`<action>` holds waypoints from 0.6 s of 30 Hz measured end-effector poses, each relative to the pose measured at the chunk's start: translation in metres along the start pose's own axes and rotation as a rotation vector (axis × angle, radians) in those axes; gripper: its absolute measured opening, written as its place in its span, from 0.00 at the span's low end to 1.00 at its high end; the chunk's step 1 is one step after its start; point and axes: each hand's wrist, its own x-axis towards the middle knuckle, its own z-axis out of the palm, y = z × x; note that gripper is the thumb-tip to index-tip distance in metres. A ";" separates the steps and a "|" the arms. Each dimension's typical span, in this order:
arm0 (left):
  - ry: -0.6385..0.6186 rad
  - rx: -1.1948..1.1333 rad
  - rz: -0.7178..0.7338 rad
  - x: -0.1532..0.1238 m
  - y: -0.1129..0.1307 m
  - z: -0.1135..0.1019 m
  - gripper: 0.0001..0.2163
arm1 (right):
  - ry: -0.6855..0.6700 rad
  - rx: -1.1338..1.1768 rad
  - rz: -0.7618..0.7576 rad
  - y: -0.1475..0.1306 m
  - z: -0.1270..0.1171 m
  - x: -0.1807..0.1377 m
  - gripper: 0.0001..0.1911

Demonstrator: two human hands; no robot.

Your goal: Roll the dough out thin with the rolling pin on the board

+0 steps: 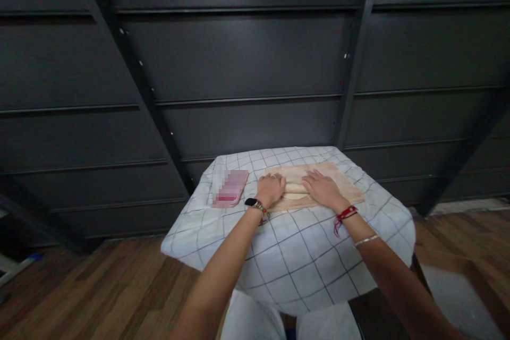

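A peach-coloured sheet, apparently cloth [346,186], lies on the covered table, with a folded or rolled cream band [295,188] across its middle. My left hand [271,189] rests on the sheet's left part, fingers curled in and seemingly gripping its edge; the fingertips are partly hidden. On the right of the band, my right hand [322,188] lies flat with its fingers stretched out, pressing on the sheet. Left of my left hand, apart from it, is a pink flat item [233,186], partly blurred out.
A white checked tablecloth [287,255] drapes over the small table's edges. Behind it rises a dark grey panelled wall [255,58] with metal bars. My knees are just below the table's front edge. Wooden flooring [127,287] and a brown-edged box-like thing [458,292] lie around it.
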 end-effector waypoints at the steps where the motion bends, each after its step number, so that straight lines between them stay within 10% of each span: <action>1: -0.013 -0.001 -0.023 0.005 0.001 0.000 0.22 | -0.019 0.002 0.017 0.001 -0.001 0.005 0.24; 11: 0.161 0.009 0.095 -0.043 0.000 0.002 0.17 | 0.099 -0.018 0.039 -0.029 0.009 -0.048 0.24; 18: 0.050 -0.018 0.025 0.001 -0.002 0.003 0.20 | -0.022 0.025 0.084 -0.006 -0.003 -0.003 0.25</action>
